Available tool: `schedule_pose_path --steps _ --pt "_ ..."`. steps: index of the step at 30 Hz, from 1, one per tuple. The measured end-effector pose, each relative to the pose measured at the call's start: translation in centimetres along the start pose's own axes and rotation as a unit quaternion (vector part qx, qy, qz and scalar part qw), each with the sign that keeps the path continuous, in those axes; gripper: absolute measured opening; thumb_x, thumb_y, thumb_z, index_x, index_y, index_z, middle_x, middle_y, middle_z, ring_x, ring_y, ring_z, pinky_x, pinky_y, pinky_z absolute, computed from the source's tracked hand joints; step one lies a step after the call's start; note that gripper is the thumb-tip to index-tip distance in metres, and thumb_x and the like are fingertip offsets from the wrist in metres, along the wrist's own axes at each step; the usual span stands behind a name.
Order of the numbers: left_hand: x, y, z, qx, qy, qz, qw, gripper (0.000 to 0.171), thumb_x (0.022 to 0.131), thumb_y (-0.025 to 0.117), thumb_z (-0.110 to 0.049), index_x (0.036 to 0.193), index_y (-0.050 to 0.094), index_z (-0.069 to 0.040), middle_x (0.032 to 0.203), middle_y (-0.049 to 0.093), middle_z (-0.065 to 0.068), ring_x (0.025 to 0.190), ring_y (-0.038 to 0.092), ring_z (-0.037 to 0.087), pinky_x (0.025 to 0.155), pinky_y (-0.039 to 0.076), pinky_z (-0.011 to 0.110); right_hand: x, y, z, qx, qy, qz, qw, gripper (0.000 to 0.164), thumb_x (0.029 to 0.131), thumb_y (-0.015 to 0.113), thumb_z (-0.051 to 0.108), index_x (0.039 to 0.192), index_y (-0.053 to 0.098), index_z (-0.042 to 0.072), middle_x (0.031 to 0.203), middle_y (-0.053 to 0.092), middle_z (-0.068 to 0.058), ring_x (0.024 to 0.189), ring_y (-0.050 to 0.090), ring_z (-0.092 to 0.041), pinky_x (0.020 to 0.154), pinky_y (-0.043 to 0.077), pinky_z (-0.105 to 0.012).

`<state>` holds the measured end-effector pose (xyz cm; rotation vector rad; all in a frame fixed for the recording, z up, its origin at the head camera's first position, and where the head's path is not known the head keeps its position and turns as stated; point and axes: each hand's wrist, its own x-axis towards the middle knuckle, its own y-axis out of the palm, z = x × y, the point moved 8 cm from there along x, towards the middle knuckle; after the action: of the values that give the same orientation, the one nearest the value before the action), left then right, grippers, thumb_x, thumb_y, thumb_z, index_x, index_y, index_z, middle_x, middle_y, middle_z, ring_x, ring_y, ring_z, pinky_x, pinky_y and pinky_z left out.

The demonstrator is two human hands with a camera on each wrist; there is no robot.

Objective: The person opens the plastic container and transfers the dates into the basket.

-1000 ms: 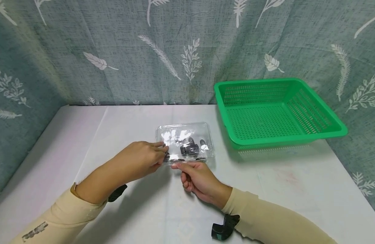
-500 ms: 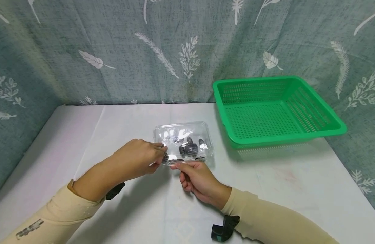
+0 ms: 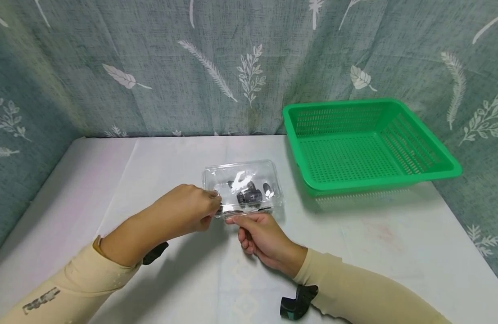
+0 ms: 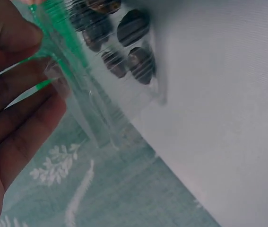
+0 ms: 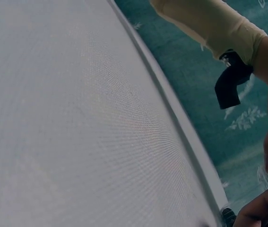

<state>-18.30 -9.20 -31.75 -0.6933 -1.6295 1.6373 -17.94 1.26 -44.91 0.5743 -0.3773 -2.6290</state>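
Observation:
A clear plastic clamshell box [image 3: 261, 175] sits on the table with its lid down. Several dark oval pieces [image 3: 249, 197] lie inside; in the left wrist view they look brown-black and glossy, their kind unclear. My left hand [image 3: 188, 207] pinches the box's front left corner between thumb and fingers. At the middle of the front edge, my right hand [image 3: 269, 240] pinches the rim with thumb and index finger, the other fingers curled in. The left wrist view shows the left fingers [image 4: 30, 127] along the plastic edge. Only part of the right hand [image 5: 266, 205] shows in the right wrist view.
A green perforated basket [image 3: 374, 185] stands right of the box, with nothing in it. White cloth covers the table [image 3: 354, 270]. A grey-green leaf-print curtain [image 3: 160, 90] hangs behind and at both sides.
The left fingertips have drawn in slightly at the box's corner. The right hand holds the same place, and the head view has shifted a little.

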Motion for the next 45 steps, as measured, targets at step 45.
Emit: schedule_pose_path --steps 45 --pt "5.6 1.2 -3.3 -0.002 -0.043 -0.103 0.9937 0.031 0.083 0.081 -0.033 0.105 0.065 -0.019 0.105 0.066 0.0 0.098 0.065 0.02 0.075 0.056 0.036 -2.5 -4.2 1.0 0.034 -0.013 -0.045 0.998 0.018 0.103 0.054 0.021 0.1 0.062 0.005 0.061 0.053 0.006 0.047 0.047 -0.003 0.044 0.037 -0.016"
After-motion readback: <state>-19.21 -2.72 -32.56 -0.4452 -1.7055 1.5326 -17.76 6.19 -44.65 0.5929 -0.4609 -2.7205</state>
